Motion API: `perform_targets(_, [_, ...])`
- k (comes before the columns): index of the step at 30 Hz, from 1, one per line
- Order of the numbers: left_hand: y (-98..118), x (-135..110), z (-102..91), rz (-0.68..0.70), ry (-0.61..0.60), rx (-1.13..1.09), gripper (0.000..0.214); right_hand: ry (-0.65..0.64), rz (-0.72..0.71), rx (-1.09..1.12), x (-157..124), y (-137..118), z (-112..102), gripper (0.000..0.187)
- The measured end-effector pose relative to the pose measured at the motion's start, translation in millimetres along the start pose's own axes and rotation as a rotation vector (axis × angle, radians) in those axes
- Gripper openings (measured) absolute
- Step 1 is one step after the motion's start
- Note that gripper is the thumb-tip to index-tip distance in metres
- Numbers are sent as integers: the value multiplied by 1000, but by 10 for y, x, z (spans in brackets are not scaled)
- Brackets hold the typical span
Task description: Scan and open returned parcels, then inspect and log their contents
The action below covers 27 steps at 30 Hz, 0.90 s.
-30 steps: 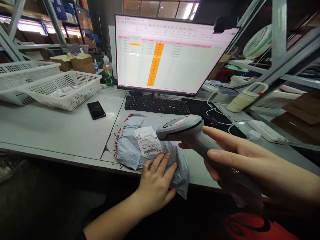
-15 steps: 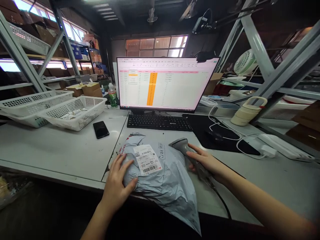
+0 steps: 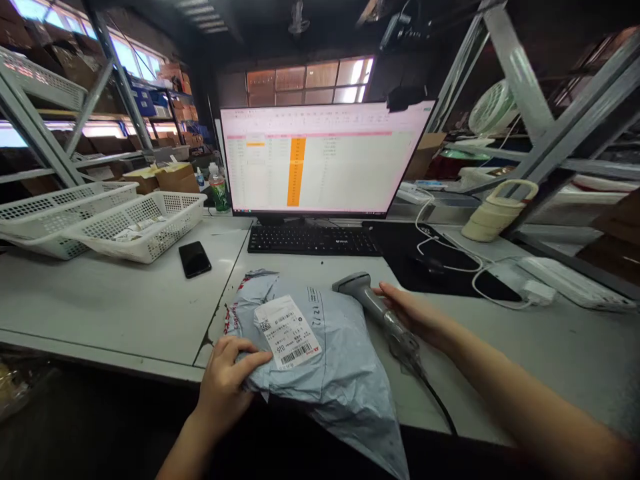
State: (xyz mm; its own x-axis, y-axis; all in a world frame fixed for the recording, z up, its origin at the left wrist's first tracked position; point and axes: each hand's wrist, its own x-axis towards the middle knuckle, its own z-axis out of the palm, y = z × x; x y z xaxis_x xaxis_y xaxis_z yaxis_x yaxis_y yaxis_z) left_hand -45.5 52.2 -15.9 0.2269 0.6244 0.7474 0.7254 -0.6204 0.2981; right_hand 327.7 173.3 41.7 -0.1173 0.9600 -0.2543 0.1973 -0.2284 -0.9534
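A grey plastic mailing bag lies at the table's front edge, its lower corner hanging over. It carries a white shipping label with barcodes and a handwritten number. My left hand is closed on the bag's near left edge, thumb on top beside the label; some fingertips are hidden. A grey barcode scanner rests to the right of the bag, head against its upper right side, cable running toward the front edge. My right hand is just right of the scanner, fingers stretched out and not wrapped round it.
Behind the bag are a black keyboard and a monitor showing a spreadsheet. A phone and white baskets are at left. A mouse on a black mat, white cables and a cream container are at right.
My right hand has let go of the scanner and moved slightly right of it. My left hand has slid from the bag's top to its near left edge and closed on it.
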Motion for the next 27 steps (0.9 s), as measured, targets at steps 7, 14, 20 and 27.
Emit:
perform_targets(7, [-35, -61, 30, -7, 149, 29, 30, 37, 81, 95, 26, 58, 13, 25])
perform_targets(14, [-37, -89, 36, 29, 161, 51, 34, 148, 67, 15, 19, 94, 29, 20])
perform_targets(20, [-47, -146, 58, 50, 210, 85, 28, 187, 87, 54, -9, 73, 77, 10])
perform_targets(27, [-34, -160, 63, 56, 215, 77, 32, 206, 111, 50, -36, 38, 114, 7])
